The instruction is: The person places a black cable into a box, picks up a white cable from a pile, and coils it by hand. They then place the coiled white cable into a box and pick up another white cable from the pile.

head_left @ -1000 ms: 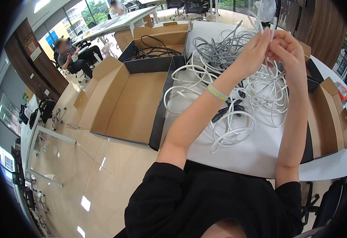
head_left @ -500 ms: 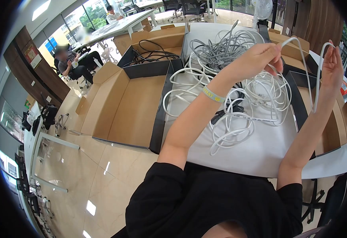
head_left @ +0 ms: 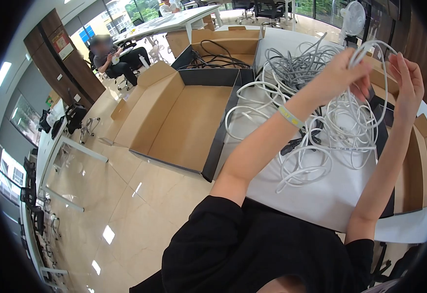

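Observation:
My left hand (head_left: 346,78), with a printed wristband on its wrist, is closed around loops of a white cable (head_left: 385,93). The loops arch above it and hang down on its right. My right hand (head_left: 407,83) is raised beside it, its bent fingers holding a stretch of the same cable at the fingertips. Below both hands, more white cables (head_left: 305,168) lie in loose coils on the white table (head_left: 291,198). A tangle of grey cables (head_left: 291,66) sits behind my left hand. A black cable with a plug (head_left: 296,144) lies partly under the white coils.
An open cardboard box (head_left: 189,127) stands left of the cables. Behind it, another box (head_left: 223,41) holds black cables (head_left: 218,61). An open box (head_left: 411,176) is at the right. A seated person (head_left: 108,58) is at the far left, near a white fan-side room (head_left: 353,19).
The view has swung left, so the table things appear further right. My hands have come closer together, and the white cable now forms more loops at my left hand.

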`<state>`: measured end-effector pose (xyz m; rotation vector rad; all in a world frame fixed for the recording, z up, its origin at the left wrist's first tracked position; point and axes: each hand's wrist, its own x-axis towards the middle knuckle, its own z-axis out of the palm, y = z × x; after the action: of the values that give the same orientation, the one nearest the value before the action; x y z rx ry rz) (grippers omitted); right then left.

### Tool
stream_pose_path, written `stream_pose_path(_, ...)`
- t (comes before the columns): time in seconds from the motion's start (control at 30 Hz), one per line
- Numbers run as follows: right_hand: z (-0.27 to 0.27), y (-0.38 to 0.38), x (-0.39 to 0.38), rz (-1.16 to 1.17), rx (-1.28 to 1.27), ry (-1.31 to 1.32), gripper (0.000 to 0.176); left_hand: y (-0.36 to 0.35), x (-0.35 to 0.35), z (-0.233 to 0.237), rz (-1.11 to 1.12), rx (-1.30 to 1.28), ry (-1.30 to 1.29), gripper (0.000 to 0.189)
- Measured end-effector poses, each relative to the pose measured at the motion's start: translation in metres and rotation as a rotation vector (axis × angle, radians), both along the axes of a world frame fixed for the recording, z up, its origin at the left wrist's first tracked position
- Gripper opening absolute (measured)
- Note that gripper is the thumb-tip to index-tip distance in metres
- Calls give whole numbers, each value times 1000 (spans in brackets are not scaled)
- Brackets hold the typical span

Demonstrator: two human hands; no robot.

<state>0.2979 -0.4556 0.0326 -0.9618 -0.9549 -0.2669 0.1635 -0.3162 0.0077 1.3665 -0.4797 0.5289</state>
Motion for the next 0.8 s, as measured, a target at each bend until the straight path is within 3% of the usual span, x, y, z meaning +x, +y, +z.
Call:
stream_pose_path(0.1, -2, -4, 10, -189, -406, -163, 17, 24, -8, 11, 65, -29, -47, 26)
stream_pose_path(0.23, -7, 8, 0, -194, -523, -232, 18, 31, -31, 25, 71, -66, -98, 29)
stream_pose_path(0.37, -7, 19, -21, -268, -254, -320, 21, 32, -40, 31, 157, 53, -81, 37)
stream_pose_path(0.43, -2, 19, -39, -526, -107, -515, 27, 28, -44, 32, 252, 229, -3, 45)
stream_pose_path(0.47, 1, 18, -49, -525, -115, -519, 27, 26, -43, 31, 251, 220, -3, 45)
stream_pose_path(0.57, 3, 13, -63, -444, -289, -636, 28, 16, -40, 27, 324, 398, -36, 45)
stream_pose_path(0.63, 0, 13, -58, -110, -449, -601, 25, 14, -38, 25, 357, 436, -52, 44)
stream_pose_path(0.8, -10, 19, -40, 61, -478, -444, 13, 14, -42, 27, 450, 564, -48, 41)
